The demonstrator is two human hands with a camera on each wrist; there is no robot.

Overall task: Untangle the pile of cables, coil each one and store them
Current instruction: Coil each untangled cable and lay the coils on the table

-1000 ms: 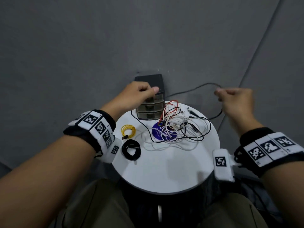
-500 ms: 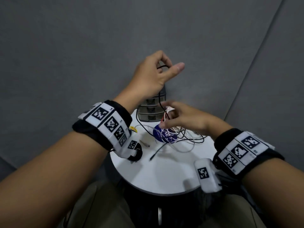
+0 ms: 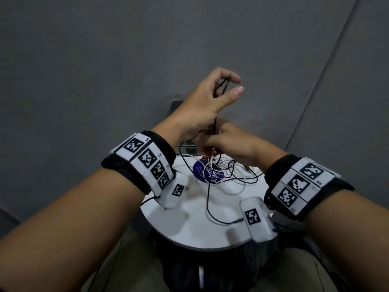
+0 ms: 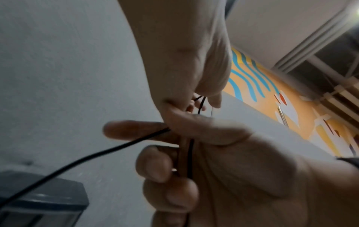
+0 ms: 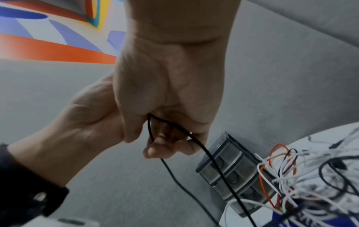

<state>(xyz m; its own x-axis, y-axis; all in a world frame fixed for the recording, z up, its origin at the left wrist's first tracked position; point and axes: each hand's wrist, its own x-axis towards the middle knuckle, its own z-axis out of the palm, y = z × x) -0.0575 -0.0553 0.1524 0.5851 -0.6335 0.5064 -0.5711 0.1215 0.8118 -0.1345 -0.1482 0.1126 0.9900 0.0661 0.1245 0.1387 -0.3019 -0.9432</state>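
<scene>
My left hand (image 3: 233,87) is raised above the table and holds loops of a thin black cable (image 3: 223,87) in its curled fingers. Just beneath it my right hand (image 3: 208,140) grips the same black cable (image 5: 196,141) where it hangs down. The cable's free end (image 3: 235,221) trails across the white round table (image 3: 189,228). A tangle of white, black and red cables (image 3: 227,171) lies on a blue disc (image 3: 200,171) at the back of the table. In the left wrist view the cable (image 4: 190,153) runs through the right hand's fingers (image 4: 155,167).
A small dark drawer box (image 5: 231,169) stands at the table's far edge behind the tangle, mostly hidden by my hands in the head view. Grey wall panels rise behind the table. My left wrist covers the table's left side.
The left hand rose from the drawer box with the black cable looped in it. The right hand came in from the far right to just under the left hand.
</scene>
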